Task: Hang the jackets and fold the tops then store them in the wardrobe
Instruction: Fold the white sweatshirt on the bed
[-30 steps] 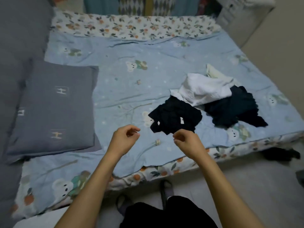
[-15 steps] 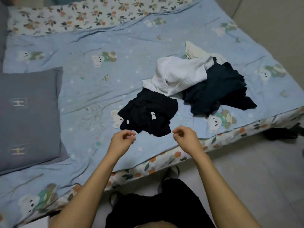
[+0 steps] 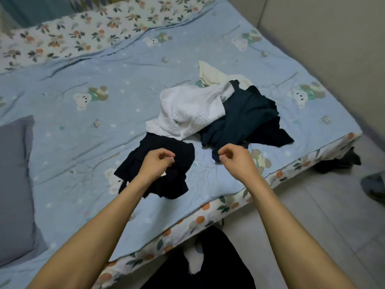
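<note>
1. Reaching out over the bed point(image 3: 83, 126), both bare forearms stretched from the near edge toward the heap of clothes.
2. The left hand point(image 3: 155, 163) was over the black top point(image 3: 166, 147), its fingers curled with thumb against fingertips; whether it actually pinched the cloth I cannot tell.
3. That black top lay crumpled on the bed's blue bear-print cover, near the bed's front edge and nearest the person.
4. The right hand point(image 3: 235, 158) hovered with its fingers curled loosely inward, just at the near tip of the dark teal garment point(image 3: 245, 113); whether it touched or held that cloth I cannot tell.
5. The dark teal garment sprawled to the right of the black top, toward the bed's right corner.
6. A white top point(image 3: 187, 109) was bunched just behind the black top, overlapping the teal garment's left side.
7. A cream garment point(image 3: 210, 74) poked out behind the white top, farther from the bed's front edge.
8. A grey pillow point(image 3: 14, 184) lay at the bed's left side, well apart from the clothes.
9. Dark cloth point(image 3: 337, 161) sat on the floor beside the bed's right corner.
</note>
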Demonstrator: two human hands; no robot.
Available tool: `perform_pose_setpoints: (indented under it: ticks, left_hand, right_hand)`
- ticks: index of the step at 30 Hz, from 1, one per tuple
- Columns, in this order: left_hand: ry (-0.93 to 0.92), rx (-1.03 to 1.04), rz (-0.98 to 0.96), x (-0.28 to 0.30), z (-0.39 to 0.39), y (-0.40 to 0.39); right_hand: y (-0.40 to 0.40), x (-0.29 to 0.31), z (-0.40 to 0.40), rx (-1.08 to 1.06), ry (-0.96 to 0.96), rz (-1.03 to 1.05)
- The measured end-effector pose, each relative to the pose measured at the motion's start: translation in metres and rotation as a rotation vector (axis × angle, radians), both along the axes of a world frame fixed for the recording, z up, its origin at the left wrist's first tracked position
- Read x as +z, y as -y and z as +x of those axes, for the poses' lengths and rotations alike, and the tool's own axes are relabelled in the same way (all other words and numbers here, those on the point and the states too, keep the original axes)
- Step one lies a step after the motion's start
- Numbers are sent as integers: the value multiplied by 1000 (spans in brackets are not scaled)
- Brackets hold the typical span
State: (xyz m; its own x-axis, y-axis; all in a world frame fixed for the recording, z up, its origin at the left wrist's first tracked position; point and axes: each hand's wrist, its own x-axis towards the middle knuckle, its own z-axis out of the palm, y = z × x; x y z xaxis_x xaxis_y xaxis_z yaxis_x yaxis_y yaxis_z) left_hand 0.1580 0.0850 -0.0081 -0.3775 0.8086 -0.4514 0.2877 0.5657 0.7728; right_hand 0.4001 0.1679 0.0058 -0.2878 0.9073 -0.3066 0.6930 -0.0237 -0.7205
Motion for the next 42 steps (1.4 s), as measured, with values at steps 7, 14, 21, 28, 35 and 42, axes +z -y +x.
perform_pose_setpoints:
  ticks: [7, 14, 21, 28, 35, 42]
  left_hand:
    - [-127, -167, -114, -48, 37, -152]
    - [-264, -46, -227, -103, 52, -271]
    - [-214, -202, 45, -90, 53, -255]
    - [-290, -55, 346, 41, -1, -164]
    - [-244, 114, 407, 112, -41, -41]
    - [-228, 234, 478, 141, -119, 117]
  right_hand:
    - [-103, -30, 15, -50, -34, -26]
    - [-165, -73, 42, -85, -63, -129]
    - [-178, -87, 56, -70, -31, -189]
    - [-154, -37, -5, 137, -101, -65]
    - [-84, 10, -90, 377, -100, 223]
    - [19, 32, -191, 450, 46, 517]
